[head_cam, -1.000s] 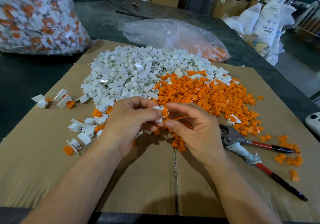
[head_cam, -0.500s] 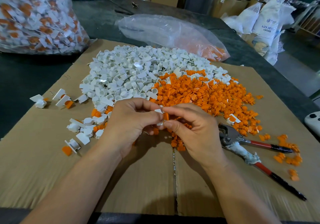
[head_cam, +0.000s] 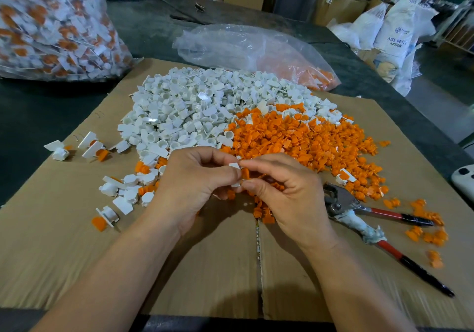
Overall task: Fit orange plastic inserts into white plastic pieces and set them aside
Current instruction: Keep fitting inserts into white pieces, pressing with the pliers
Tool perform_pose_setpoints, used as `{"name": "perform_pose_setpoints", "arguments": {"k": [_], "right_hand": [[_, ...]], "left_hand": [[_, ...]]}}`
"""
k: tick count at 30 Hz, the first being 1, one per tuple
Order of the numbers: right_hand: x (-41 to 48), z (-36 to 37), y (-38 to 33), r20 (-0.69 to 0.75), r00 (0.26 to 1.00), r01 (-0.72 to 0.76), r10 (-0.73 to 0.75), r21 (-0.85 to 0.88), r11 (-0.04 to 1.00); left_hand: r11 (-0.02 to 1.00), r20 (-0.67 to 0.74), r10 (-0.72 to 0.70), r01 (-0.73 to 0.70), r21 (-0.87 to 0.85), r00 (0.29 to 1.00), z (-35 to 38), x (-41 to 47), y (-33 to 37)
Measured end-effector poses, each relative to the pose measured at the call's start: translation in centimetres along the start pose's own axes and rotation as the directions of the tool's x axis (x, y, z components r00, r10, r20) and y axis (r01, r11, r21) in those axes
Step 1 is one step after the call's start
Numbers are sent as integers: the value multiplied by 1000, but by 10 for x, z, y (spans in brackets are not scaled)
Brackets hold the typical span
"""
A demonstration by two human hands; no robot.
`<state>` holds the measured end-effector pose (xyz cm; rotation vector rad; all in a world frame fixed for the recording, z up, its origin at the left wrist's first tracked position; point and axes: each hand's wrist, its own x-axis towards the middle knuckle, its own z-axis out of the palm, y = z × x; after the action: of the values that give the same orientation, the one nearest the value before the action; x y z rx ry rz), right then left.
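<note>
Head view: the left hand (head_cam: 197,185) pinches a white piece (head_cam: 234,165) between thumb and forefinger; the right hand (head_cam: 287,193) pinches an orange insert (head_cam: 245,174) touching it from the right — so the press should run leftward, I judge. Both sit just before the orange pile (head_cam: 307,141), above the cardboard (head_cam: 77,254).

Over flat brown cardboard sheet (head_cam: 77,254), left hand (head_cam: 195,180) & right hand (head_cam: 287,193) meet. Left pinches small white plastic piece (head_cam: 234,165), right pinches small orange plastic insert (head_cam: 245,173) against it. Behind: heap of white plastic pieces (head_cam: 192,111), heap of orange inserts (head_cam: 307,139). Red-handled metal pliers (head_cam: 341,203) just beside right hand.
</note>
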<state>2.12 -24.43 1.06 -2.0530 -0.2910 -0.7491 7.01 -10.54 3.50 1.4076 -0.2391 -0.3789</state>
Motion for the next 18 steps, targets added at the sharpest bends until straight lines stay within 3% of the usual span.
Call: {"name": "perform_pose_setpoints", "arguments": {"k": [6,11,18], "right_hand": [[0,0,0,-2,1000,-9,9,-1,1000],[0,1,-3,-12,990,-137,141,171,976],[-1,1,-3,-16,988,-148,154,200,969]], "left_hand": [[999,21,12,-11,-31,1000,-1,1,-2],[998,16,32,-30,-60,999,-1,2,-4],[996,38,59,-56,-74,998,-1,1,-3]]}}
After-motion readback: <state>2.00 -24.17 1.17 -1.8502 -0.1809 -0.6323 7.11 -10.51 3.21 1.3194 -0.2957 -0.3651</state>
